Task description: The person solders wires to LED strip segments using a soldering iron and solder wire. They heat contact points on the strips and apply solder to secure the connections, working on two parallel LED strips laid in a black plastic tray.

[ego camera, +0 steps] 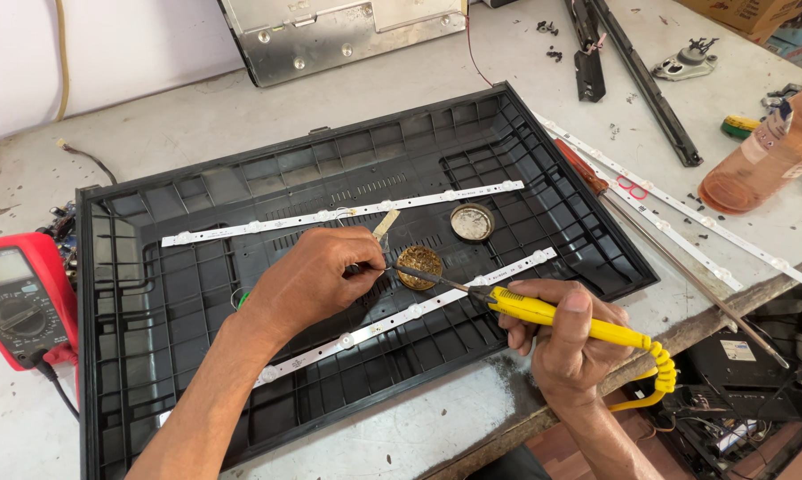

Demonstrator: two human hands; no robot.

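Note:
My right hand (556, 333) grips a yellow-handled soldering iron (543, 313), its metal tip reaching left over a small round tin of brownish paste (418, 266). My left hand (316, 276) pinches a thin wire or small part right beside that tin, fingers closed. Both hands work over a black plastic back cover (152, 311) lying open-side up. Two white LED strips lie in it: a near strip (392, 322) under my hands and a far strip (330, 214). The tin's lid (472, 222) rests to the right of my left hand.
A red multimeter (19, 298) sits at the left edge. More LED strips (685, 218), a long screwdriver (667, 253) and a tipped orange bottle (765, 151) lie at right. A metal chassis (330, 36) and black rails (641, 80) are at the back. The table edge runs near my right wrist.

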